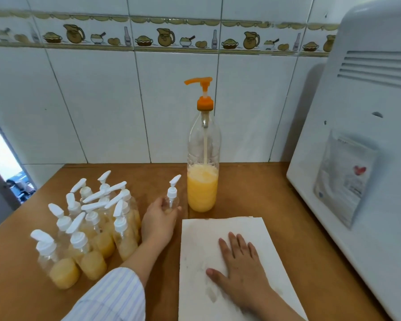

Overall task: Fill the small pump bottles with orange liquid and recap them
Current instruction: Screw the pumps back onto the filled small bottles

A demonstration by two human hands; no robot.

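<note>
Right hand [239,262] flat on paper towel [218,239]; left hand [159,222] gripping capped, seemingly empty small bottle [171,200] left of large dispenser bottle [202,158]; filled bottles [90,228] farther left.

Readable text is minimal. The tile border [171,38] on the wall has painted white bottles whose labels look like "XO", clearest on the bottle [214,40] right of centre. The plastic pouch [343,181] stuck on the white appliance [368,112] has printed lines and a red heart mark, all too blurred to read. Pump bottles carry no visible labels.
</note>
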